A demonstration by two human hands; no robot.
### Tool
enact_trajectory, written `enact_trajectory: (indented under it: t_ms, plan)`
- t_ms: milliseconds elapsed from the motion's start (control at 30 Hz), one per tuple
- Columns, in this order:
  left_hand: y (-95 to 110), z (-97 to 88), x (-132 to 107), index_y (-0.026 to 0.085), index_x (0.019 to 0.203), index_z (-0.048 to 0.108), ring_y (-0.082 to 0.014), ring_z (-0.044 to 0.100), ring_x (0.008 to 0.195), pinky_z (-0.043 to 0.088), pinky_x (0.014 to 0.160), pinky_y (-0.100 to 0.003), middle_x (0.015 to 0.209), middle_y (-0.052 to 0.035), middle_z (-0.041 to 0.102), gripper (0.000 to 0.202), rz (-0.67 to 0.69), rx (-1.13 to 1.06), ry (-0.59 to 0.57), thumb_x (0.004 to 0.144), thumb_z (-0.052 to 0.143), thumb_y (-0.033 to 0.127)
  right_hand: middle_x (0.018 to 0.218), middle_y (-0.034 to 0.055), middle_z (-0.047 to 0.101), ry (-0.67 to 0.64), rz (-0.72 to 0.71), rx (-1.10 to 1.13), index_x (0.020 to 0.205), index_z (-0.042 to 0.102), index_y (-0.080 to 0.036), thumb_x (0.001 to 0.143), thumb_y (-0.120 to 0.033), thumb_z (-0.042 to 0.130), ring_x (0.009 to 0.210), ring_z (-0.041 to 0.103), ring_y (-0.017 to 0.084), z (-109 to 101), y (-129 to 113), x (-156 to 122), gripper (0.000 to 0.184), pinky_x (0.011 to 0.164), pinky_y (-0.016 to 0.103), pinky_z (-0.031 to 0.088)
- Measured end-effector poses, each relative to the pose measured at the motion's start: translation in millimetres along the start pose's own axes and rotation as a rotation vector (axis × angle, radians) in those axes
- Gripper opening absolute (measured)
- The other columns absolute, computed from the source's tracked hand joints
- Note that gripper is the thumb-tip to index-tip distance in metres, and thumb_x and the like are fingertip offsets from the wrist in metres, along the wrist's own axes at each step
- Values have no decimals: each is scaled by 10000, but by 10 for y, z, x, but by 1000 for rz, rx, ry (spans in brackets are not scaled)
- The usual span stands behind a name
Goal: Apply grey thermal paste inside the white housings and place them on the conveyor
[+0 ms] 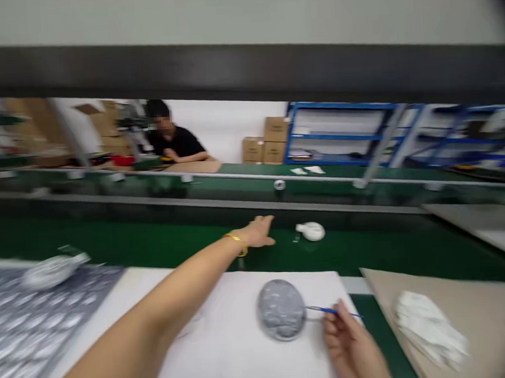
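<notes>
My left hand, with a gold bangle on the wrist, reaches flat over the green conveyor belt, holding nothing. Just to its right lies a white ceramic piece, possibly a small teapot, not touched. My right hand pinches a thin blue-handled tool whose tip nears a round grey mottled object. That object rests on a white sheet. A silvery wrapped piece lies on a grey patterned sheet at the left.
A cardboard sheet at the right carries crumpled white cloth. A dark overhead beam crosses the view. Beyond the belt, a person in black sits near cardboard boxes and blue metal shelving.
</notes>
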State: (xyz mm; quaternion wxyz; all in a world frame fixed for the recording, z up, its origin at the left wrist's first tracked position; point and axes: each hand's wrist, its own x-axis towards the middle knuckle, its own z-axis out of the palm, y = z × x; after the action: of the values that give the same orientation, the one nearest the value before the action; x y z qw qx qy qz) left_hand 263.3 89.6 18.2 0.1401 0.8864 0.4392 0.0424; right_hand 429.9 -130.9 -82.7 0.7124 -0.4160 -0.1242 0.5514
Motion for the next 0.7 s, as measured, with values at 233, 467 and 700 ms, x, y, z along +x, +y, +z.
enact_trajectory:
  t_ms: [233,467,700]
  plan:
    - [443,204,512,215,1410,236,-347,342,1281,367,998,-548,1477,-143,223,703,199,34,-29,827,610,337,625,12,561,128,78,158,745,569,-158,629,-343,810,523,488,80,110,-111,75,325,416,151,371]
    - [830,509,1005,220,1276,468,-335,252,1332,251,1050,-603,1474,-73,267,445,387,105,-70,847,584,198,614,8,560,126,79,134,734,565,-151,612,-350,816,513,479,77,96,-125,67,343,408,146,362]
    - [536,623,1047,181,1215,506,-272,479,1161,409,960,-515,1324,-99,453,357,171,-82,27,871,559,259,652,11,555,129,16,84,743,586,-154,692,-350,753,552,497,89,88,-129,34,262,430,163,399]
